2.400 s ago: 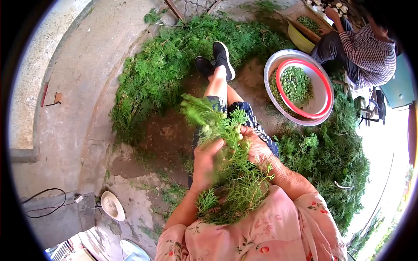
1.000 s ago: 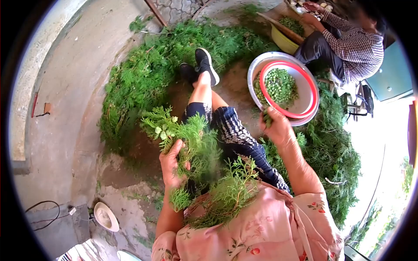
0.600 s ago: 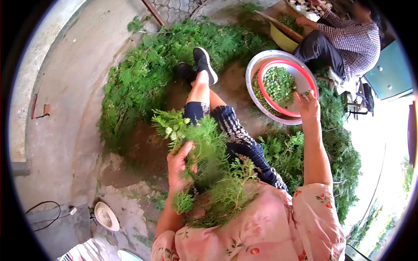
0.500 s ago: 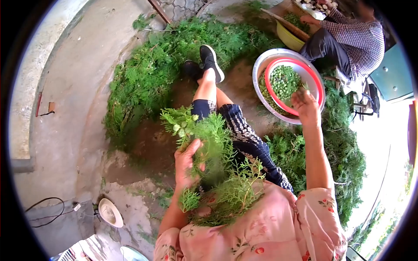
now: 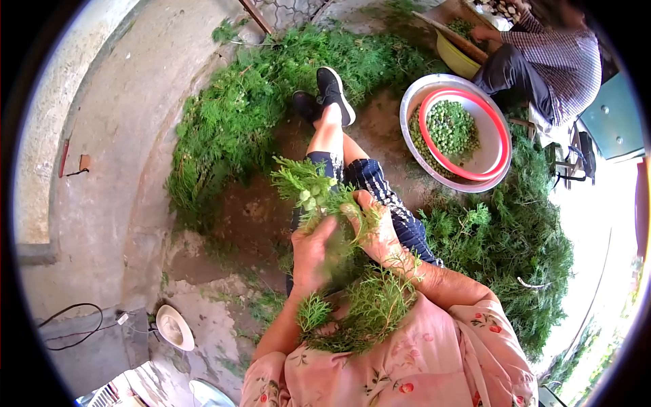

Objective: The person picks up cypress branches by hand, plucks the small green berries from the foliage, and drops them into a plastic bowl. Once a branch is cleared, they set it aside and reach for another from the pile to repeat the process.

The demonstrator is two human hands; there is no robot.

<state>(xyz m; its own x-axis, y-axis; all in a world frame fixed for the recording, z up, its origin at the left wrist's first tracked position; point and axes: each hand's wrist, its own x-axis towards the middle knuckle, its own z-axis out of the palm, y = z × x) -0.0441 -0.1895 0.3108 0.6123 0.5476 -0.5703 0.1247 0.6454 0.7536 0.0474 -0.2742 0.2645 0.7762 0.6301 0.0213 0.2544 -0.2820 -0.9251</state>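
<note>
My left hand [image 5: 313, 254] is closed around a leafy evergreen sprig [image 5: 298, 178] above my lap. Pale green cones [image 5: 312, 201] cluster near its tip. My right hand [image 5: 378, 234] is beside the left, fingers bent in on the same sprig; foliage partly hides its fingertips. More cut sprigs [image 5: 369, 308] lie across my lap against the pink shirt. Off to the right, a red-rimmed basin [image 5: 503, 139] holds many picked green cones [image 5: 449, 129]. It sits tilted inside a wider metal basin [image 5: 407, 102], which has more cones in it.
Heaped evergreen branches [image 5: 224, 129] spread around my outstretched legs, and another heap [image 5: 522, 251] lies at right. A seated person [image 5: 549, 71] works at upper right by a yellow basin [image 5: 454, 60]. A pale hat [image 5: 174, 327] lies on the ground at lower left.
My right hand has moved from over the red-rimmed basin back to the sprig in my left hand. The left hand has shifted slightly right, still holding the sprig.
</note>
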